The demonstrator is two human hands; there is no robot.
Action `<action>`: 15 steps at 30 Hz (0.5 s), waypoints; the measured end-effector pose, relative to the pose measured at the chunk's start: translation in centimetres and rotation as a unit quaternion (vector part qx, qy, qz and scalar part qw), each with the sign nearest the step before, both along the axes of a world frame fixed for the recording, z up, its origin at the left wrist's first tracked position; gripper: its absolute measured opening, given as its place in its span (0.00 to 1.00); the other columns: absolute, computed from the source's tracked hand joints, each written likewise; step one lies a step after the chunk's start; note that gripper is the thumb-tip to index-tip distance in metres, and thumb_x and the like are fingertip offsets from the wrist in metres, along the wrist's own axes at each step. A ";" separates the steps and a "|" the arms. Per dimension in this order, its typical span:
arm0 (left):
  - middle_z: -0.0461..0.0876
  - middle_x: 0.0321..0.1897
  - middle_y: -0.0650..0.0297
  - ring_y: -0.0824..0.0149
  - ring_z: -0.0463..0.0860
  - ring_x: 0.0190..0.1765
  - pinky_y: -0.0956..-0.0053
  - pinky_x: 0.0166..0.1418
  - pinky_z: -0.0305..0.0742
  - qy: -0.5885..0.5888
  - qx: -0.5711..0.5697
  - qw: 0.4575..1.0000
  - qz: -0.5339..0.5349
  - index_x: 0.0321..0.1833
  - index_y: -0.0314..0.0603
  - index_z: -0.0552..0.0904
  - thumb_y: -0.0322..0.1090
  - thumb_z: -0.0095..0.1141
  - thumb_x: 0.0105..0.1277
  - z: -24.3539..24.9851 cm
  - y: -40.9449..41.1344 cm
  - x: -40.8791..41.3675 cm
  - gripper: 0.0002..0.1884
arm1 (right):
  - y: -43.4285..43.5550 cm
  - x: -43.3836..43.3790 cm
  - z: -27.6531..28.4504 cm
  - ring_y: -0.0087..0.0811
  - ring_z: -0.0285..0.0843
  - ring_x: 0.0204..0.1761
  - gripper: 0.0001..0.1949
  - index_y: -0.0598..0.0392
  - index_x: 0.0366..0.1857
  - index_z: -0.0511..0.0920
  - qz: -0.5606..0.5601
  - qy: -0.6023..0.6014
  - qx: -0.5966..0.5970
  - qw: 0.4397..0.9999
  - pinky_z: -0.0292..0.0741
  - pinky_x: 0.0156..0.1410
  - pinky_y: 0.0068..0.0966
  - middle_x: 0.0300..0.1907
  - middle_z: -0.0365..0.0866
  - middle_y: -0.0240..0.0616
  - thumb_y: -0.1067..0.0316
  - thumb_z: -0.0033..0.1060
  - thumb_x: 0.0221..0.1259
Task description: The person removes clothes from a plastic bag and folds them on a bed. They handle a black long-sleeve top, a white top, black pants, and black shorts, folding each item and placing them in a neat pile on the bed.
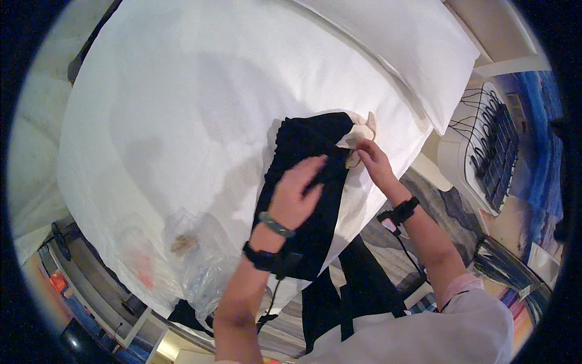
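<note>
A black garment with a cream part at its upper end [302, 136] lies on the white-sheeted bed [182, 113]. My right hand [373, 159] pinches the edge of the cream fabric [361, 134] between thumb and fingers. Over the middle of the black cloth is my left hand [298, 191], slightly blurred, its fingers apart and nothing seen in them. Whether it touches the cloth I cannot tell. A bracelet and a black strap circle my left wrist, and another black strap with a small device is on my right wrist.
Clear plastic bags [200, 268] lie at the bed's near left edge, beside a small black item [188, 314]. A white pillow [391, 41] rests at the upper right. Right of the bed stands a white cabinet bearing a rack of black cables [495, 154]. Grey patterned carpet shows below.
</note>
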State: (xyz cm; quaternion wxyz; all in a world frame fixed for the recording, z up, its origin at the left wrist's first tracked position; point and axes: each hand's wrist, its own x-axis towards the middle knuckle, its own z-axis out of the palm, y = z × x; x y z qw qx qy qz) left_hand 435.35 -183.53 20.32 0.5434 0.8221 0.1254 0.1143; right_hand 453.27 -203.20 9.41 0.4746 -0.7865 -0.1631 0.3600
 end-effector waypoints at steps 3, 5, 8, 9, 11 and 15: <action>0.64 0.69 0.53 0.52 0.63 0.70 0.56 0.70 0.58 0.157 0.114 0.978 -0.080 0.66 0.46 0.69 0.37 0.59 0.60 -4.2 -5.6 -0.1 0.30 | -1.5 0.2 0.1 0.26 0.74 0.55 0.16 0.58 0.57 0.70 -0.030 -0.022 0.016 0.999 0.69 0.62 0.22 0.50 0.77 0.35 0.69 0.51 0.68; 0.59 0.72 0.53 0.51 0.58 0.72 0.53 0.71 0.55 0.168 0.207 0.960 -0.087 0.67 0.48 0.68 0.41 0.58 0.60 -5.4 -6.6 -0.3 0.31 | -1.6 0.7 0.9 0.28 0.72 0.55 0.16 0.56 0.58 0.70 -0.044 -0.041 -0.002 0.998 0.70 0.61 0.25 0.52 0.75 0.37 0.68 0.52 0.68; 0.57 0.72 0.54 0.48 0.54 0.74 0.49 0.71 0.53 0.205 0.300 0.930 -0.062 0.68 0.51 0.67 0.46 0.57 0.62 -7.6 -6.8 -0.9 0.31 | -1.2 1.5 1.3 0.34 0.70 0.59 0.20 0.54 0.60 0.68 -0.065 -0.080 -0.028 0.994 0.70 0.62 0.32 0.56 0.72 0.42 0.64 0.55 0.66; 0.57 0.72 0.55 0.47 0.54 0.74 0.47 0.71 0.53 0.223 0.324 0.918 -0.056 0.68 0.52 0.67 0.48 0.57 0.62 -8.8 -6.5 -1.4 0.31 | -0.9 1.9 1.2 0.36 0.69 0.60 0.21 0.54 0.60 0.68 -0.050 -0.132 -0.053 0.989 0.69 0.63 0.33 0.57 0.71 0.43 0.63 0.56 0.66; 0.57 0.73 0.55 0.43 0.53 0.73 0.45 0.70 0.54 0.277 0.338 0.899 -0.019 0.69 0.56 0.67 0.49 0.56 0.64 -10.8 -5.5 -2.3 0.29 | 0.0 2.5 1.1 0.40 0.68 0.62 0.23 0.55 0.61 0.67 -0.018 -0.234 -0.100 0.967 0.68 0.64 0.35 0.58 0.71 0.47 0.60 0.58 0.64; 0.61 0.70 0.57 0.46 0.55 0.73 0.45 0.70 0.53 0.260 0.377 0.887 0.060 0.64 0.53 0.72 0.46 0.54 0.66 -11.4 -4.2 -2.8 0.24 | 2.7 2.0 3.4 0.44 0.66 0.64 0.25 0.58 0.61 0.67 0.048 -0.325 -0.065 0.942 0.64 0.68 0.33 0.61 0.69 0.49 0.60 0.59 0.62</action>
